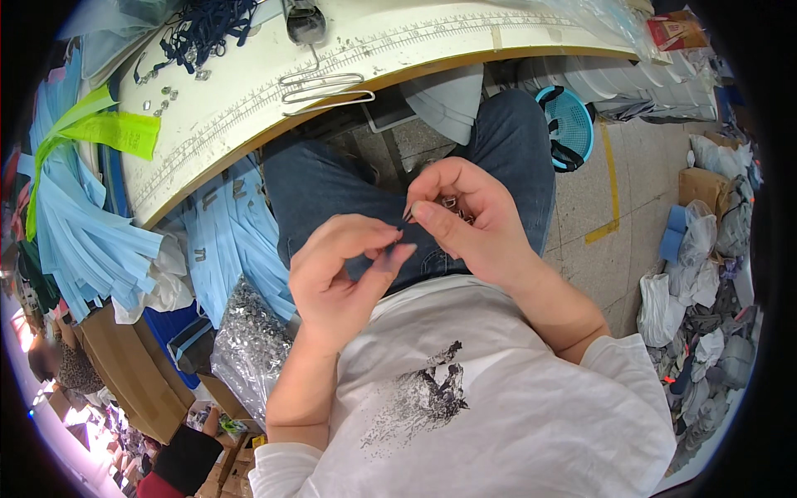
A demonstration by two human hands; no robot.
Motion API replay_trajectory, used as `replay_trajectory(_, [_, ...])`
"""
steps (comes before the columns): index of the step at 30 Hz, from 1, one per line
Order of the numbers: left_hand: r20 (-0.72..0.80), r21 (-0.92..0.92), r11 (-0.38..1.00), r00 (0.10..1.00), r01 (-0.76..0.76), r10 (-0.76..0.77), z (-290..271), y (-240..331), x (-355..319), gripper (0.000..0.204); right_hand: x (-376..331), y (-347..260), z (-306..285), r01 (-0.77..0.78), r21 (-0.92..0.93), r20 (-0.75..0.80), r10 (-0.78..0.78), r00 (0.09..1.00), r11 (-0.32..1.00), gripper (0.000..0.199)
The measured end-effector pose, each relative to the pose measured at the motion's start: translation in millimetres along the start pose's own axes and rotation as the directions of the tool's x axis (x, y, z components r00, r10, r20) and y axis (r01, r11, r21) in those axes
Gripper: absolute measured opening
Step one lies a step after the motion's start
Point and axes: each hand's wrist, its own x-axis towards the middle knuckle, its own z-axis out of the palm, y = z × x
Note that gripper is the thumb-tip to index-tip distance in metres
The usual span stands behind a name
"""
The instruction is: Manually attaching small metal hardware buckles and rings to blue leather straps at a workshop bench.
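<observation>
My left hand [340, 270] pinches the end of a thin dark strap [390, 243] between thumb and forefinger, over my lap in blue jeans. My right hand [465, 220] is closed around several small metal clips [455, 203] and pinches one between thumb and forefinger, right next to the strap's end. The two hands almost touch at the fingertips. What the clip looks like in detail is too small to tell.
A white worktable [249, 91] with a printed ruler edge, a wire hook [324, 87], loose clips and dark straps [203, 29] lies ahead. A clear bag of metal clips [249, 340] and light blue fabric strips [91, 241] sit left. A blue basket [573, 124] stands right.
</observation>
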Motion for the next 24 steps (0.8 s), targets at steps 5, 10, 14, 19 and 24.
replay_trajectory(5, [0.143,-0.086,0.996,0.989,-0.012,0.024,-5,2,2,0.029,2,3,-1,0.069,-0.066,0.031,-0.067,0.997,0.995,0.017])
replay_trajectory(10, [0.173,-0.320,0.935,0.980,0.149,-0.097,-6,3,1,0.028,1,1,-1,0.068,-0.070,0.047,-0.065,0.997,0.995,0.015])
replay_trajectory(14, [0.095,-0.292,0.873,0.921,0.390,-0.379,-2,9,-1,0.021,0,3,-2,0.196,-0.161,0.075,-0.186,0.980,0.967,0.012])
replay_trajectory(19, [0.182,-0.284,0.877,0.920,0.388,-0.348,-5,6,4,0.021,1,9,-6,0.327,-0.306,0.128,-0.301,0.945,0.894,0.010])
replay_trajectory(24, [0.159,-0.370,0.829,0.908,0.419,-0.387,-5,6,4,0.018,-1,9,-8,0.345,-0.309,0.145,-0.315,0.938,0.886,0.013])
